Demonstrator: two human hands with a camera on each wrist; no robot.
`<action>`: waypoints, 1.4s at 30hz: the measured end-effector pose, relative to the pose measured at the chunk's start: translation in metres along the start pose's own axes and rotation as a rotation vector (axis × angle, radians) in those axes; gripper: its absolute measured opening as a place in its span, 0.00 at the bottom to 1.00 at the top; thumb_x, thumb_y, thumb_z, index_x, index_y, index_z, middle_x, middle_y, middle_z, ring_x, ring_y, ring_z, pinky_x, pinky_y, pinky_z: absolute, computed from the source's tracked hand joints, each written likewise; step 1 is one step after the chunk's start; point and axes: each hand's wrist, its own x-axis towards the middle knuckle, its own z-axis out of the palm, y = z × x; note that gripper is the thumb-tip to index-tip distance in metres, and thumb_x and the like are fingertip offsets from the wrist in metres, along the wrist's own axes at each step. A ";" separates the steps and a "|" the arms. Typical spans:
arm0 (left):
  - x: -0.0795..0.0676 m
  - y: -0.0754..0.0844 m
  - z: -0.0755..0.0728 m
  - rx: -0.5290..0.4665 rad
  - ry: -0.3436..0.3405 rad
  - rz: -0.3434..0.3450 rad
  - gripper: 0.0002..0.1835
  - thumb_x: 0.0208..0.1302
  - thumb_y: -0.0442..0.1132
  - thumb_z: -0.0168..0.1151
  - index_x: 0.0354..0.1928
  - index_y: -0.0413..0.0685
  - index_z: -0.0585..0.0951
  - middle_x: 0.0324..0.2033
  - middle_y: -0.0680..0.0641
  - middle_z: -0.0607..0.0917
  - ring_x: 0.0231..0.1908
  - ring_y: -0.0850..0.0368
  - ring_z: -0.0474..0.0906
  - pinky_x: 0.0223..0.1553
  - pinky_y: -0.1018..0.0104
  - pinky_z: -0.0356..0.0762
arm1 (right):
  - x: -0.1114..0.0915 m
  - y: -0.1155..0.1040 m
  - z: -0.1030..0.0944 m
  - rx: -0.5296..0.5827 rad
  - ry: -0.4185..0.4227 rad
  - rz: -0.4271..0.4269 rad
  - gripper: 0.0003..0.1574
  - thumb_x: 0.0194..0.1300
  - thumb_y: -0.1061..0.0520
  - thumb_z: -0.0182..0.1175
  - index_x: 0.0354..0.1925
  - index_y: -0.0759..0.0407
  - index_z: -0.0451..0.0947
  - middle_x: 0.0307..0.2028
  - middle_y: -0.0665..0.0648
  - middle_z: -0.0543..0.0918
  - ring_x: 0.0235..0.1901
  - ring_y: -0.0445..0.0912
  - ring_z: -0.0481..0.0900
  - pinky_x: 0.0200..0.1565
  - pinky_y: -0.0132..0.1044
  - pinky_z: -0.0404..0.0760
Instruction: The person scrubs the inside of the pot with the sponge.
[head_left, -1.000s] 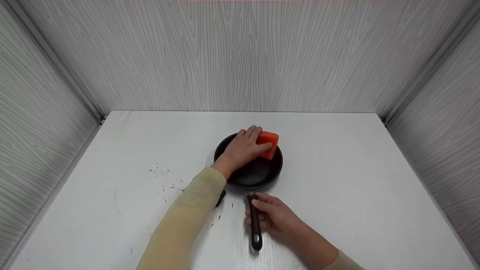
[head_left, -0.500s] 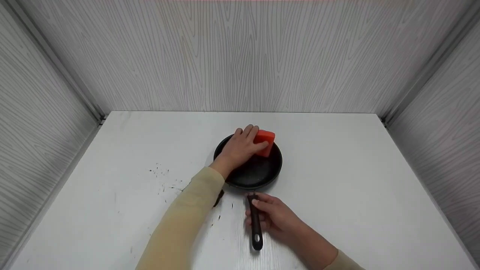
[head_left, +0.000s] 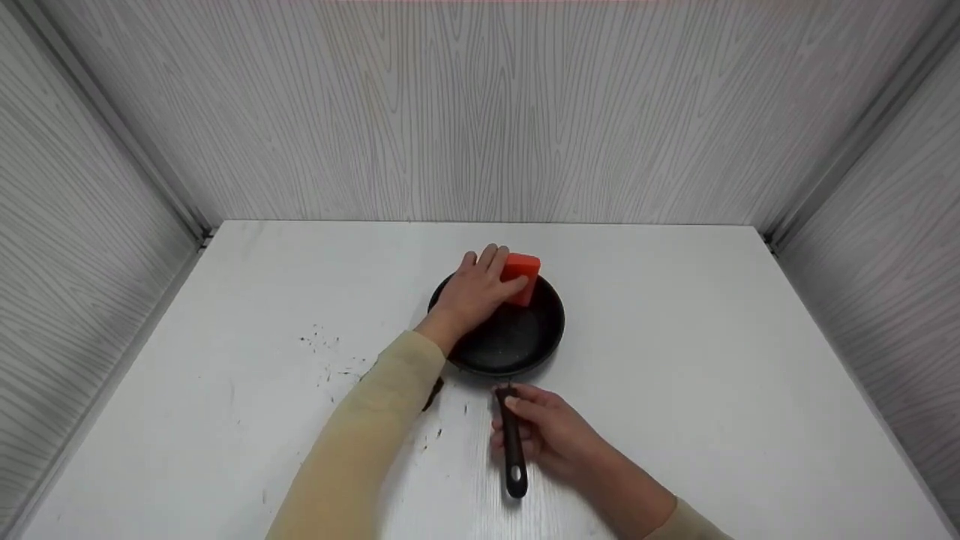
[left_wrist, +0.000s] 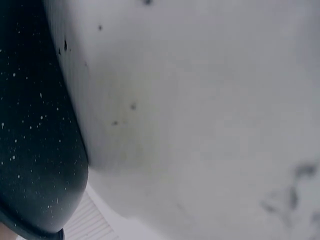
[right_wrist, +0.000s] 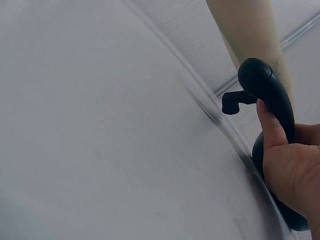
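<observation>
A black frying pan (head_left: 517,341) sits mid-table in the head view, its dark handle (head_left: 514,457) pointing toward the person. My left hand (head_left: 476,289) reaches over the pan's left side and grips an orange-red sponge (head_left: 525,276) at the far part of the pan. The thumb lies across the sponge's near face, and the fingers are behind it at the far rim. My right hand (head_left: 551,427) holds the handle close to the pan, thumb on top. In the right wrist view the right hand (right_wrist: 292,165) wraps the handle (right_wrist: 275,90). The left wrist view shows the pan's speckled outer wall (left_wrist: 40,135).
Dark specks (head_left: 330,352) are scattered on the white table (head_left: 675,337), left of the pan. A dark strap-like piece (head_left: 433,394) shows under the left forearm. Wood-grain panels (head_left: 480,112) stand at the back and both sides.
My left hand has slid the sponge left and slightly away along the far part of the pan. My right hand stays on the handle, and the pan has hardly moved.
</observation>
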 end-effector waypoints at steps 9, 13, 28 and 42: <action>-0.007 -0.007 0.000 0.015 0.030 -0.020 0.25 0.79 0.30 0.56 0.69 0.64 0.76 0.68 0.33 0.71 0.66 0.38 0.68 0.59 0.44 0.73 | 0.001 0.001 -0.001 -0.031 -0.001 -0.017 0.24 0.82 0.59 0.55 0.66 0.73 0.68 0.37 0.60 0.86 0.34 0.50 0.91 0.35 0.38 0.88; -0.010 -0.008 0.000 0.018 0.026 -0.035 0.24 0.79 0.30 0.55 0.69 0.64 0.77 0.68 0.33 0.72 0.67 0.37 0.69 0.60 0.43 0.73 | 0.001 0.002 -0.001 -0.047 -0.007 -0.025 0.23 0.82 0.58 0.55 0.65 0.73 0.69 0.38 0.60 0.87 0.35 0.49 0.91 0.34 0.37 0.88; -0.016 -0.015 -0.010 0.036 -0.004 -0.065 0.20 0.79 0.30 0.56 0.66 0.57 0.78 0.67 0.31 0.73 0.65 0.36 0.69 0.60 0.41 0.73 | 0.001 -0.001 0.002 -0.040 0.041 -0.021 0.23 0.82 0.60 0.55 0.65 0.75 0.68 0.38 0.62 0.86 0.35 0.50 0.91 0.35 0.39 0.88; -0.025 -0.019 -0.016 0.091 0.004 -0.085 0.17 0.80 0.32 0.56 0.64 0.53 0.81 0.64 0.31 0.75 0.62 0.36 0.71 0.58 0.43 0.74 | 0.002 -0.002 0.000 -0.068 0.015 -0.030 0.26 0.81 0.59 0.55 0.67 0.75 0.67 0.39 0.61 0.86 0.36 0.49 0.91 0.39 0.41 0.89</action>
